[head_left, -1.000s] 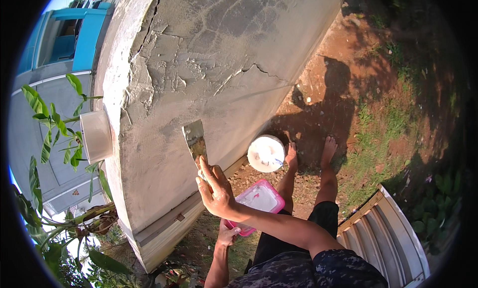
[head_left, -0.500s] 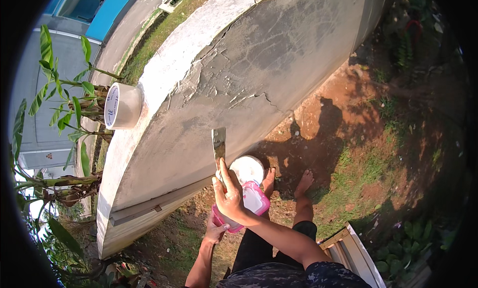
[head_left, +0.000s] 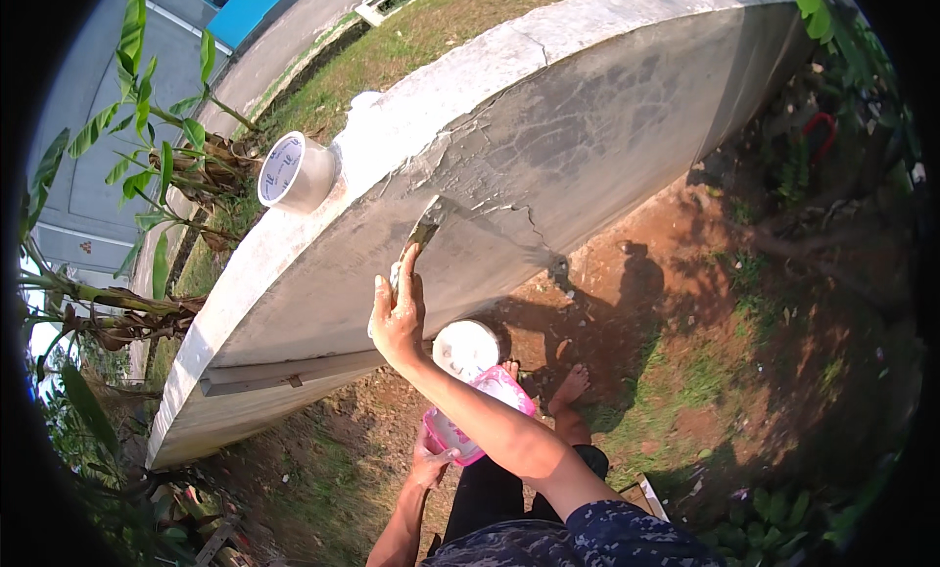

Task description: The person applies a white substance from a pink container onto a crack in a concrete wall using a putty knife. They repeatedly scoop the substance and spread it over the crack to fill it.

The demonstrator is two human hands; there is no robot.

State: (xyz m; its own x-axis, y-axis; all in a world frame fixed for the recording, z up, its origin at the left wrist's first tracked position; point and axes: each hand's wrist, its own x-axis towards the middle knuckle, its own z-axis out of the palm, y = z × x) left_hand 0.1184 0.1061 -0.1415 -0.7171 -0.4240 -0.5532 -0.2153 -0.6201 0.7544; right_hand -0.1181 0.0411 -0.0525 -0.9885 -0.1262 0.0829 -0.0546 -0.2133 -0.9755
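Observation:
My right hand grips a putty knife, its smeared blade raised in front of the low concrete wall; whether it touches the face is unclear. The wall has cracks and rough smears of grey filler along its upper part. My left hand holds a pink plastic tray with white paste in it, partly hidden behind my right forearm. Just beyond the tray, a white bucket stands on the ground at the wall's base, close to my bare feet.
A white tub rests on the wall's top. Banana plants, a blue building, a path and grass lie beyond it. Below are dirt, grass patches, shrubs at the right and a pale wooden-edged object behind me.
My right hand with the knife has risen and moved slightly left, nearer the wall's upper part in view. The view has turned, showing more of the wall top and the grass beyond.

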